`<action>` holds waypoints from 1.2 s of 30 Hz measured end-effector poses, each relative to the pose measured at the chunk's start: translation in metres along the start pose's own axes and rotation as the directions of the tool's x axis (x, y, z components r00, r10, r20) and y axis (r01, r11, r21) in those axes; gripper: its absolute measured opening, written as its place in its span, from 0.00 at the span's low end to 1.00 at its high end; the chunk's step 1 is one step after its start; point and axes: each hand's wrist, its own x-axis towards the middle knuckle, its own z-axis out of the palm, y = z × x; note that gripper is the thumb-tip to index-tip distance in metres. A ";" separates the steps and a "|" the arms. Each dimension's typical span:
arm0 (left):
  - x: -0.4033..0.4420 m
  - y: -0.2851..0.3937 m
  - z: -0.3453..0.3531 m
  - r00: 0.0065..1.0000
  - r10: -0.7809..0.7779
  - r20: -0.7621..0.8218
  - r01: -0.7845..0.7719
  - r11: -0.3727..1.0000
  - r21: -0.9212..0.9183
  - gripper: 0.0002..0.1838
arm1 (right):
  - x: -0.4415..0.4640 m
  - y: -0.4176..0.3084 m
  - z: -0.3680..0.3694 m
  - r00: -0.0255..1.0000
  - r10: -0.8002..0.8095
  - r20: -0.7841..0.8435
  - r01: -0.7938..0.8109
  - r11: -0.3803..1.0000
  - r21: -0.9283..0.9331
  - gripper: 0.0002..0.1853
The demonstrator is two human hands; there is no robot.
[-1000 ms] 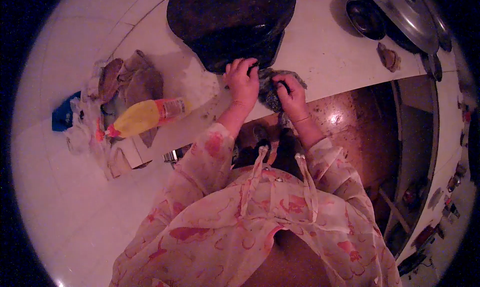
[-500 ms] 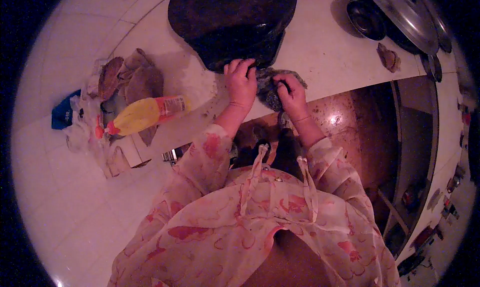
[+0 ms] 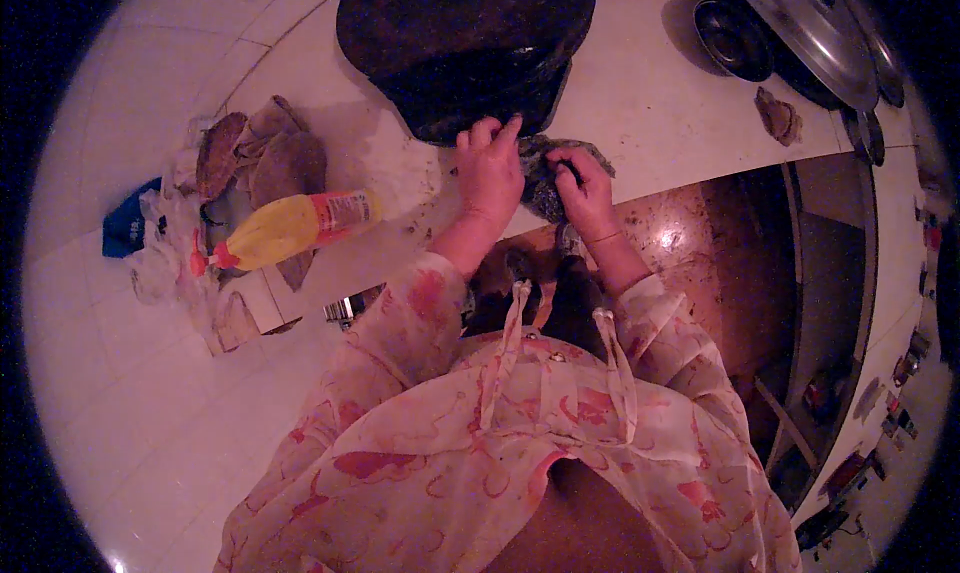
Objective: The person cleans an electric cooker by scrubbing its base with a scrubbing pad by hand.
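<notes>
A large black object (image 3: 465,43) with a rounded top part and a narrower lower part lies on the pale counter (image 3: 640,103). My left hand (image 3: 490,173) is at its near edge, fingertips against it, fingers bent and close together; whether they pinch anything is hidden. Just to the right, my right hand (image 3: 583,188) is closed on a dark grey crumpled scrubbing cloth (image 3: 543,195), which bunches at the counter's front edge between the two hands.
At left lie a yellow bottle (image 3: 275,231) with a red cap, brown cloths (image 3: 285,163), clear plastic and a blue packet (image 3: 132,221). A small dark bowl (image 3: 732,38), a large metal lid (image 3: 815,33) and a crumpled brown scrap (image 3: 777,116) are at right.
My left hand has shifted slightly right and its fingers have changed pose at the black object's edge. The right hand and the cloth stay nearly in place.
</notes>
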 end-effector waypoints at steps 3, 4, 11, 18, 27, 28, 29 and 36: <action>-0.002 0.004 -0.002 0.997 0.027 0.073 -0.032 0.997 0.073 0.20 | 0.000 -0.001 0.000 1.000 0.003 0.001 -0.003 1.000 -0.001 0.10; -0.003 0.004 -0.002 0.994 0.053 0.097 -0.062 0.994 0.089 0.20 | 0.000 0.001 0.000 1.000 0.002 0.002 -0.002 1.000 -0.002 0.10; -0.004 -0.010 -0.008 0.998 0.054 0.044 -0.058 0.993 0.099 0.18 | -0.001 0.001 0.000 1.000 0.014 0.002 -0.014 1.000 0.002 0.10; 0.015 -0.019 -0.009 0.995 0.100 -0.022 -0.100 0.995 -0.011 0.11 | 0.000 0.004 -0.002 1.000 0.001 0.001 -0.001 1.000 0.005 0.10; 0.019 -0.029 -0.008 0.999 -0.040 -0.022 0.035 0.980 -0.198 0.05 | 0.000 0.004 0.000 1.000 -0.011 -0.016 0.011 1.000 0.001 0.09; 0.022 -0.027 -0.011 0.991 -0.126 0.037 0.131 0.967 -0.220 0.07 | 0.000 0.004 0.000 1.000 -0.011 -0.015 0.011 1.000 0.002 0.09; 0.025 -0.024 -0.013 0.991 -0.127 0.037 0.132 0.967 -0.219 0.07 | -0.001 0.004 -0.001 1.000 0.003 -0.019 -0.003 1.000 -0.001 0.09; 0.034 -0.012 -0.004 0.896 -0.411 0.169 0.414 0.910 0.022 0.14 | -0.001 0.006 -0.001 0.999 0.009 -0.041 -0.009 1.000 -0.009 0.09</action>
